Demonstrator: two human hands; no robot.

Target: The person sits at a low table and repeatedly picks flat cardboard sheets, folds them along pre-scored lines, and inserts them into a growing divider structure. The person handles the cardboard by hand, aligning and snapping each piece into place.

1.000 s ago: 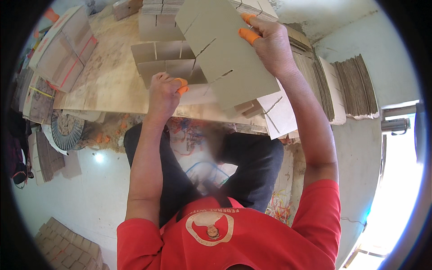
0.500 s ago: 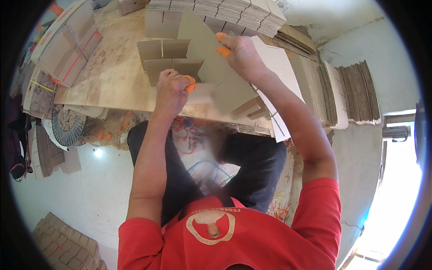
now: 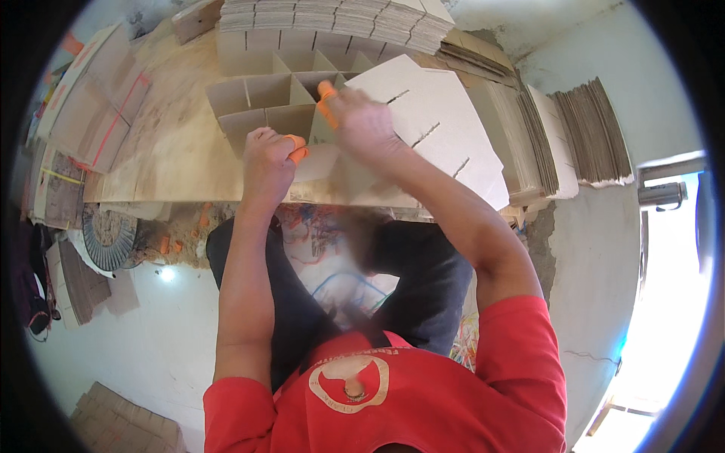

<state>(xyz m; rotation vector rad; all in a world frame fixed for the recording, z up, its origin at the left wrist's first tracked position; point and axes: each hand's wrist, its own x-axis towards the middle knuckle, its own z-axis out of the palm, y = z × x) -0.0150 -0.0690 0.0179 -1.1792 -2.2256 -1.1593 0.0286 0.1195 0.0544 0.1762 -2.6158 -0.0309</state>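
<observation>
Currently on bench: cardboard divider, slotted panels crossed into cells, standing near middle. Left hand: fingers curled, pinching divider's near panel. Right hand: blurred, at divider's cells, orange finger covers; grip cannot be told. Right of divider: slotted sheets. Behind: cardboard stack.
</observation>
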